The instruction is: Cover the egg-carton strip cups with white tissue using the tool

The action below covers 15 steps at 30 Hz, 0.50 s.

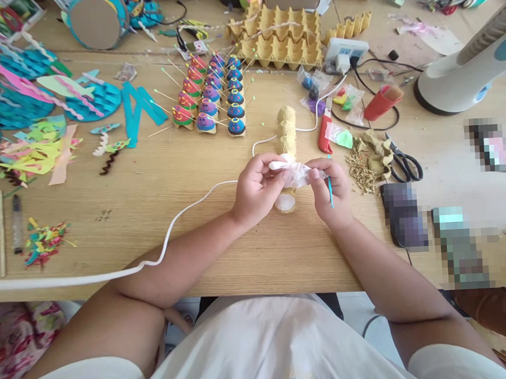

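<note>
My left hand (257,186) pinches a crinkled clear plastic bag (298,174) with a soft white lump, like modelling clay (278,165), at its left end. The bag's other end is between the thumb and fingers of my right hand (331,185). A thin blue stick (330,192) also runs down through my right fingers. Beneath both hands a strip of yellow egg carton (287,125) lies lengthwise on the table. Its near cup carries a white patch (285,202); the bag and fingers cover its middle.
Rows of painted egg-carton caterpillars (208,107) stand at back left. Egg trays (279,38) and a power strip (346,50) lie behind. To the right are a red cutter (325,132), scissors (404,162) and carton scraps (367,155). A white cable (170,230) crosses my left forearm.
</note>
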{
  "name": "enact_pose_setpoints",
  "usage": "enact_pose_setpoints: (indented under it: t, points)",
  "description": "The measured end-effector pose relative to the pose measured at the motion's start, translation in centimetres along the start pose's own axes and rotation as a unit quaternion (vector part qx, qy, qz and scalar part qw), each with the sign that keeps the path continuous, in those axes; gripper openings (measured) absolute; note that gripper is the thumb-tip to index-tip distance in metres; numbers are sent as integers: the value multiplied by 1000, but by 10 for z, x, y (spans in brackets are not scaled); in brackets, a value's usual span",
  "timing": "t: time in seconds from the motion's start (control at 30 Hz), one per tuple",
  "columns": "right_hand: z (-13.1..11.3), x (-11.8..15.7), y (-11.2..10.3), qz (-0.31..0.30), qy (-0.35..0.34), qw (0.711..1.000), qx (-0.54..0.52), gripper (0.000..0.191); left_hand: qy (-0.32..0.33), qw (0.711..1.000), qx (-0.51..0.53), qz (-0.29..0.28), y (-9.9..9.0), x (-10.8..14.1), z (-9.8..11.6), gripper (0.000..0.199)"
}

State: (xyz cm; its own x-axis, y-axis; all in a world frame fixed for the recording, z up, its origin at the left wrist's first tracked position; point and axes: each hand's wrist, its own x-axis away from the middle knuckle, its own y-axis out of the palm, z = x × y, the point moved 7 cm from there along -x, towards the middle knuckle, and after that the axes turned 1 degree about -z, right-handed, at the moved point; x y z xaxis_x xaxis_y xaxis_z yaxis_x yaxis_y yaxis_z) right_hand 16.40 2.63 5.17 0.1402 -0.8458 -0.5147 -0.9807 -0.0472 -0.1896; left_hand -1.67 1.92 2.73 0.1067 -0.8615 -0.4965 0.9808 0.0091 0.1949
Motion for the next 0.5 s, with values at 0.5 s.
enact_pose_setpoints:
  t: [0.5]
  points:
    - [-9,0,7,-77,-40,995,42,32,-191,962,166,-104,16,0,-21,60]
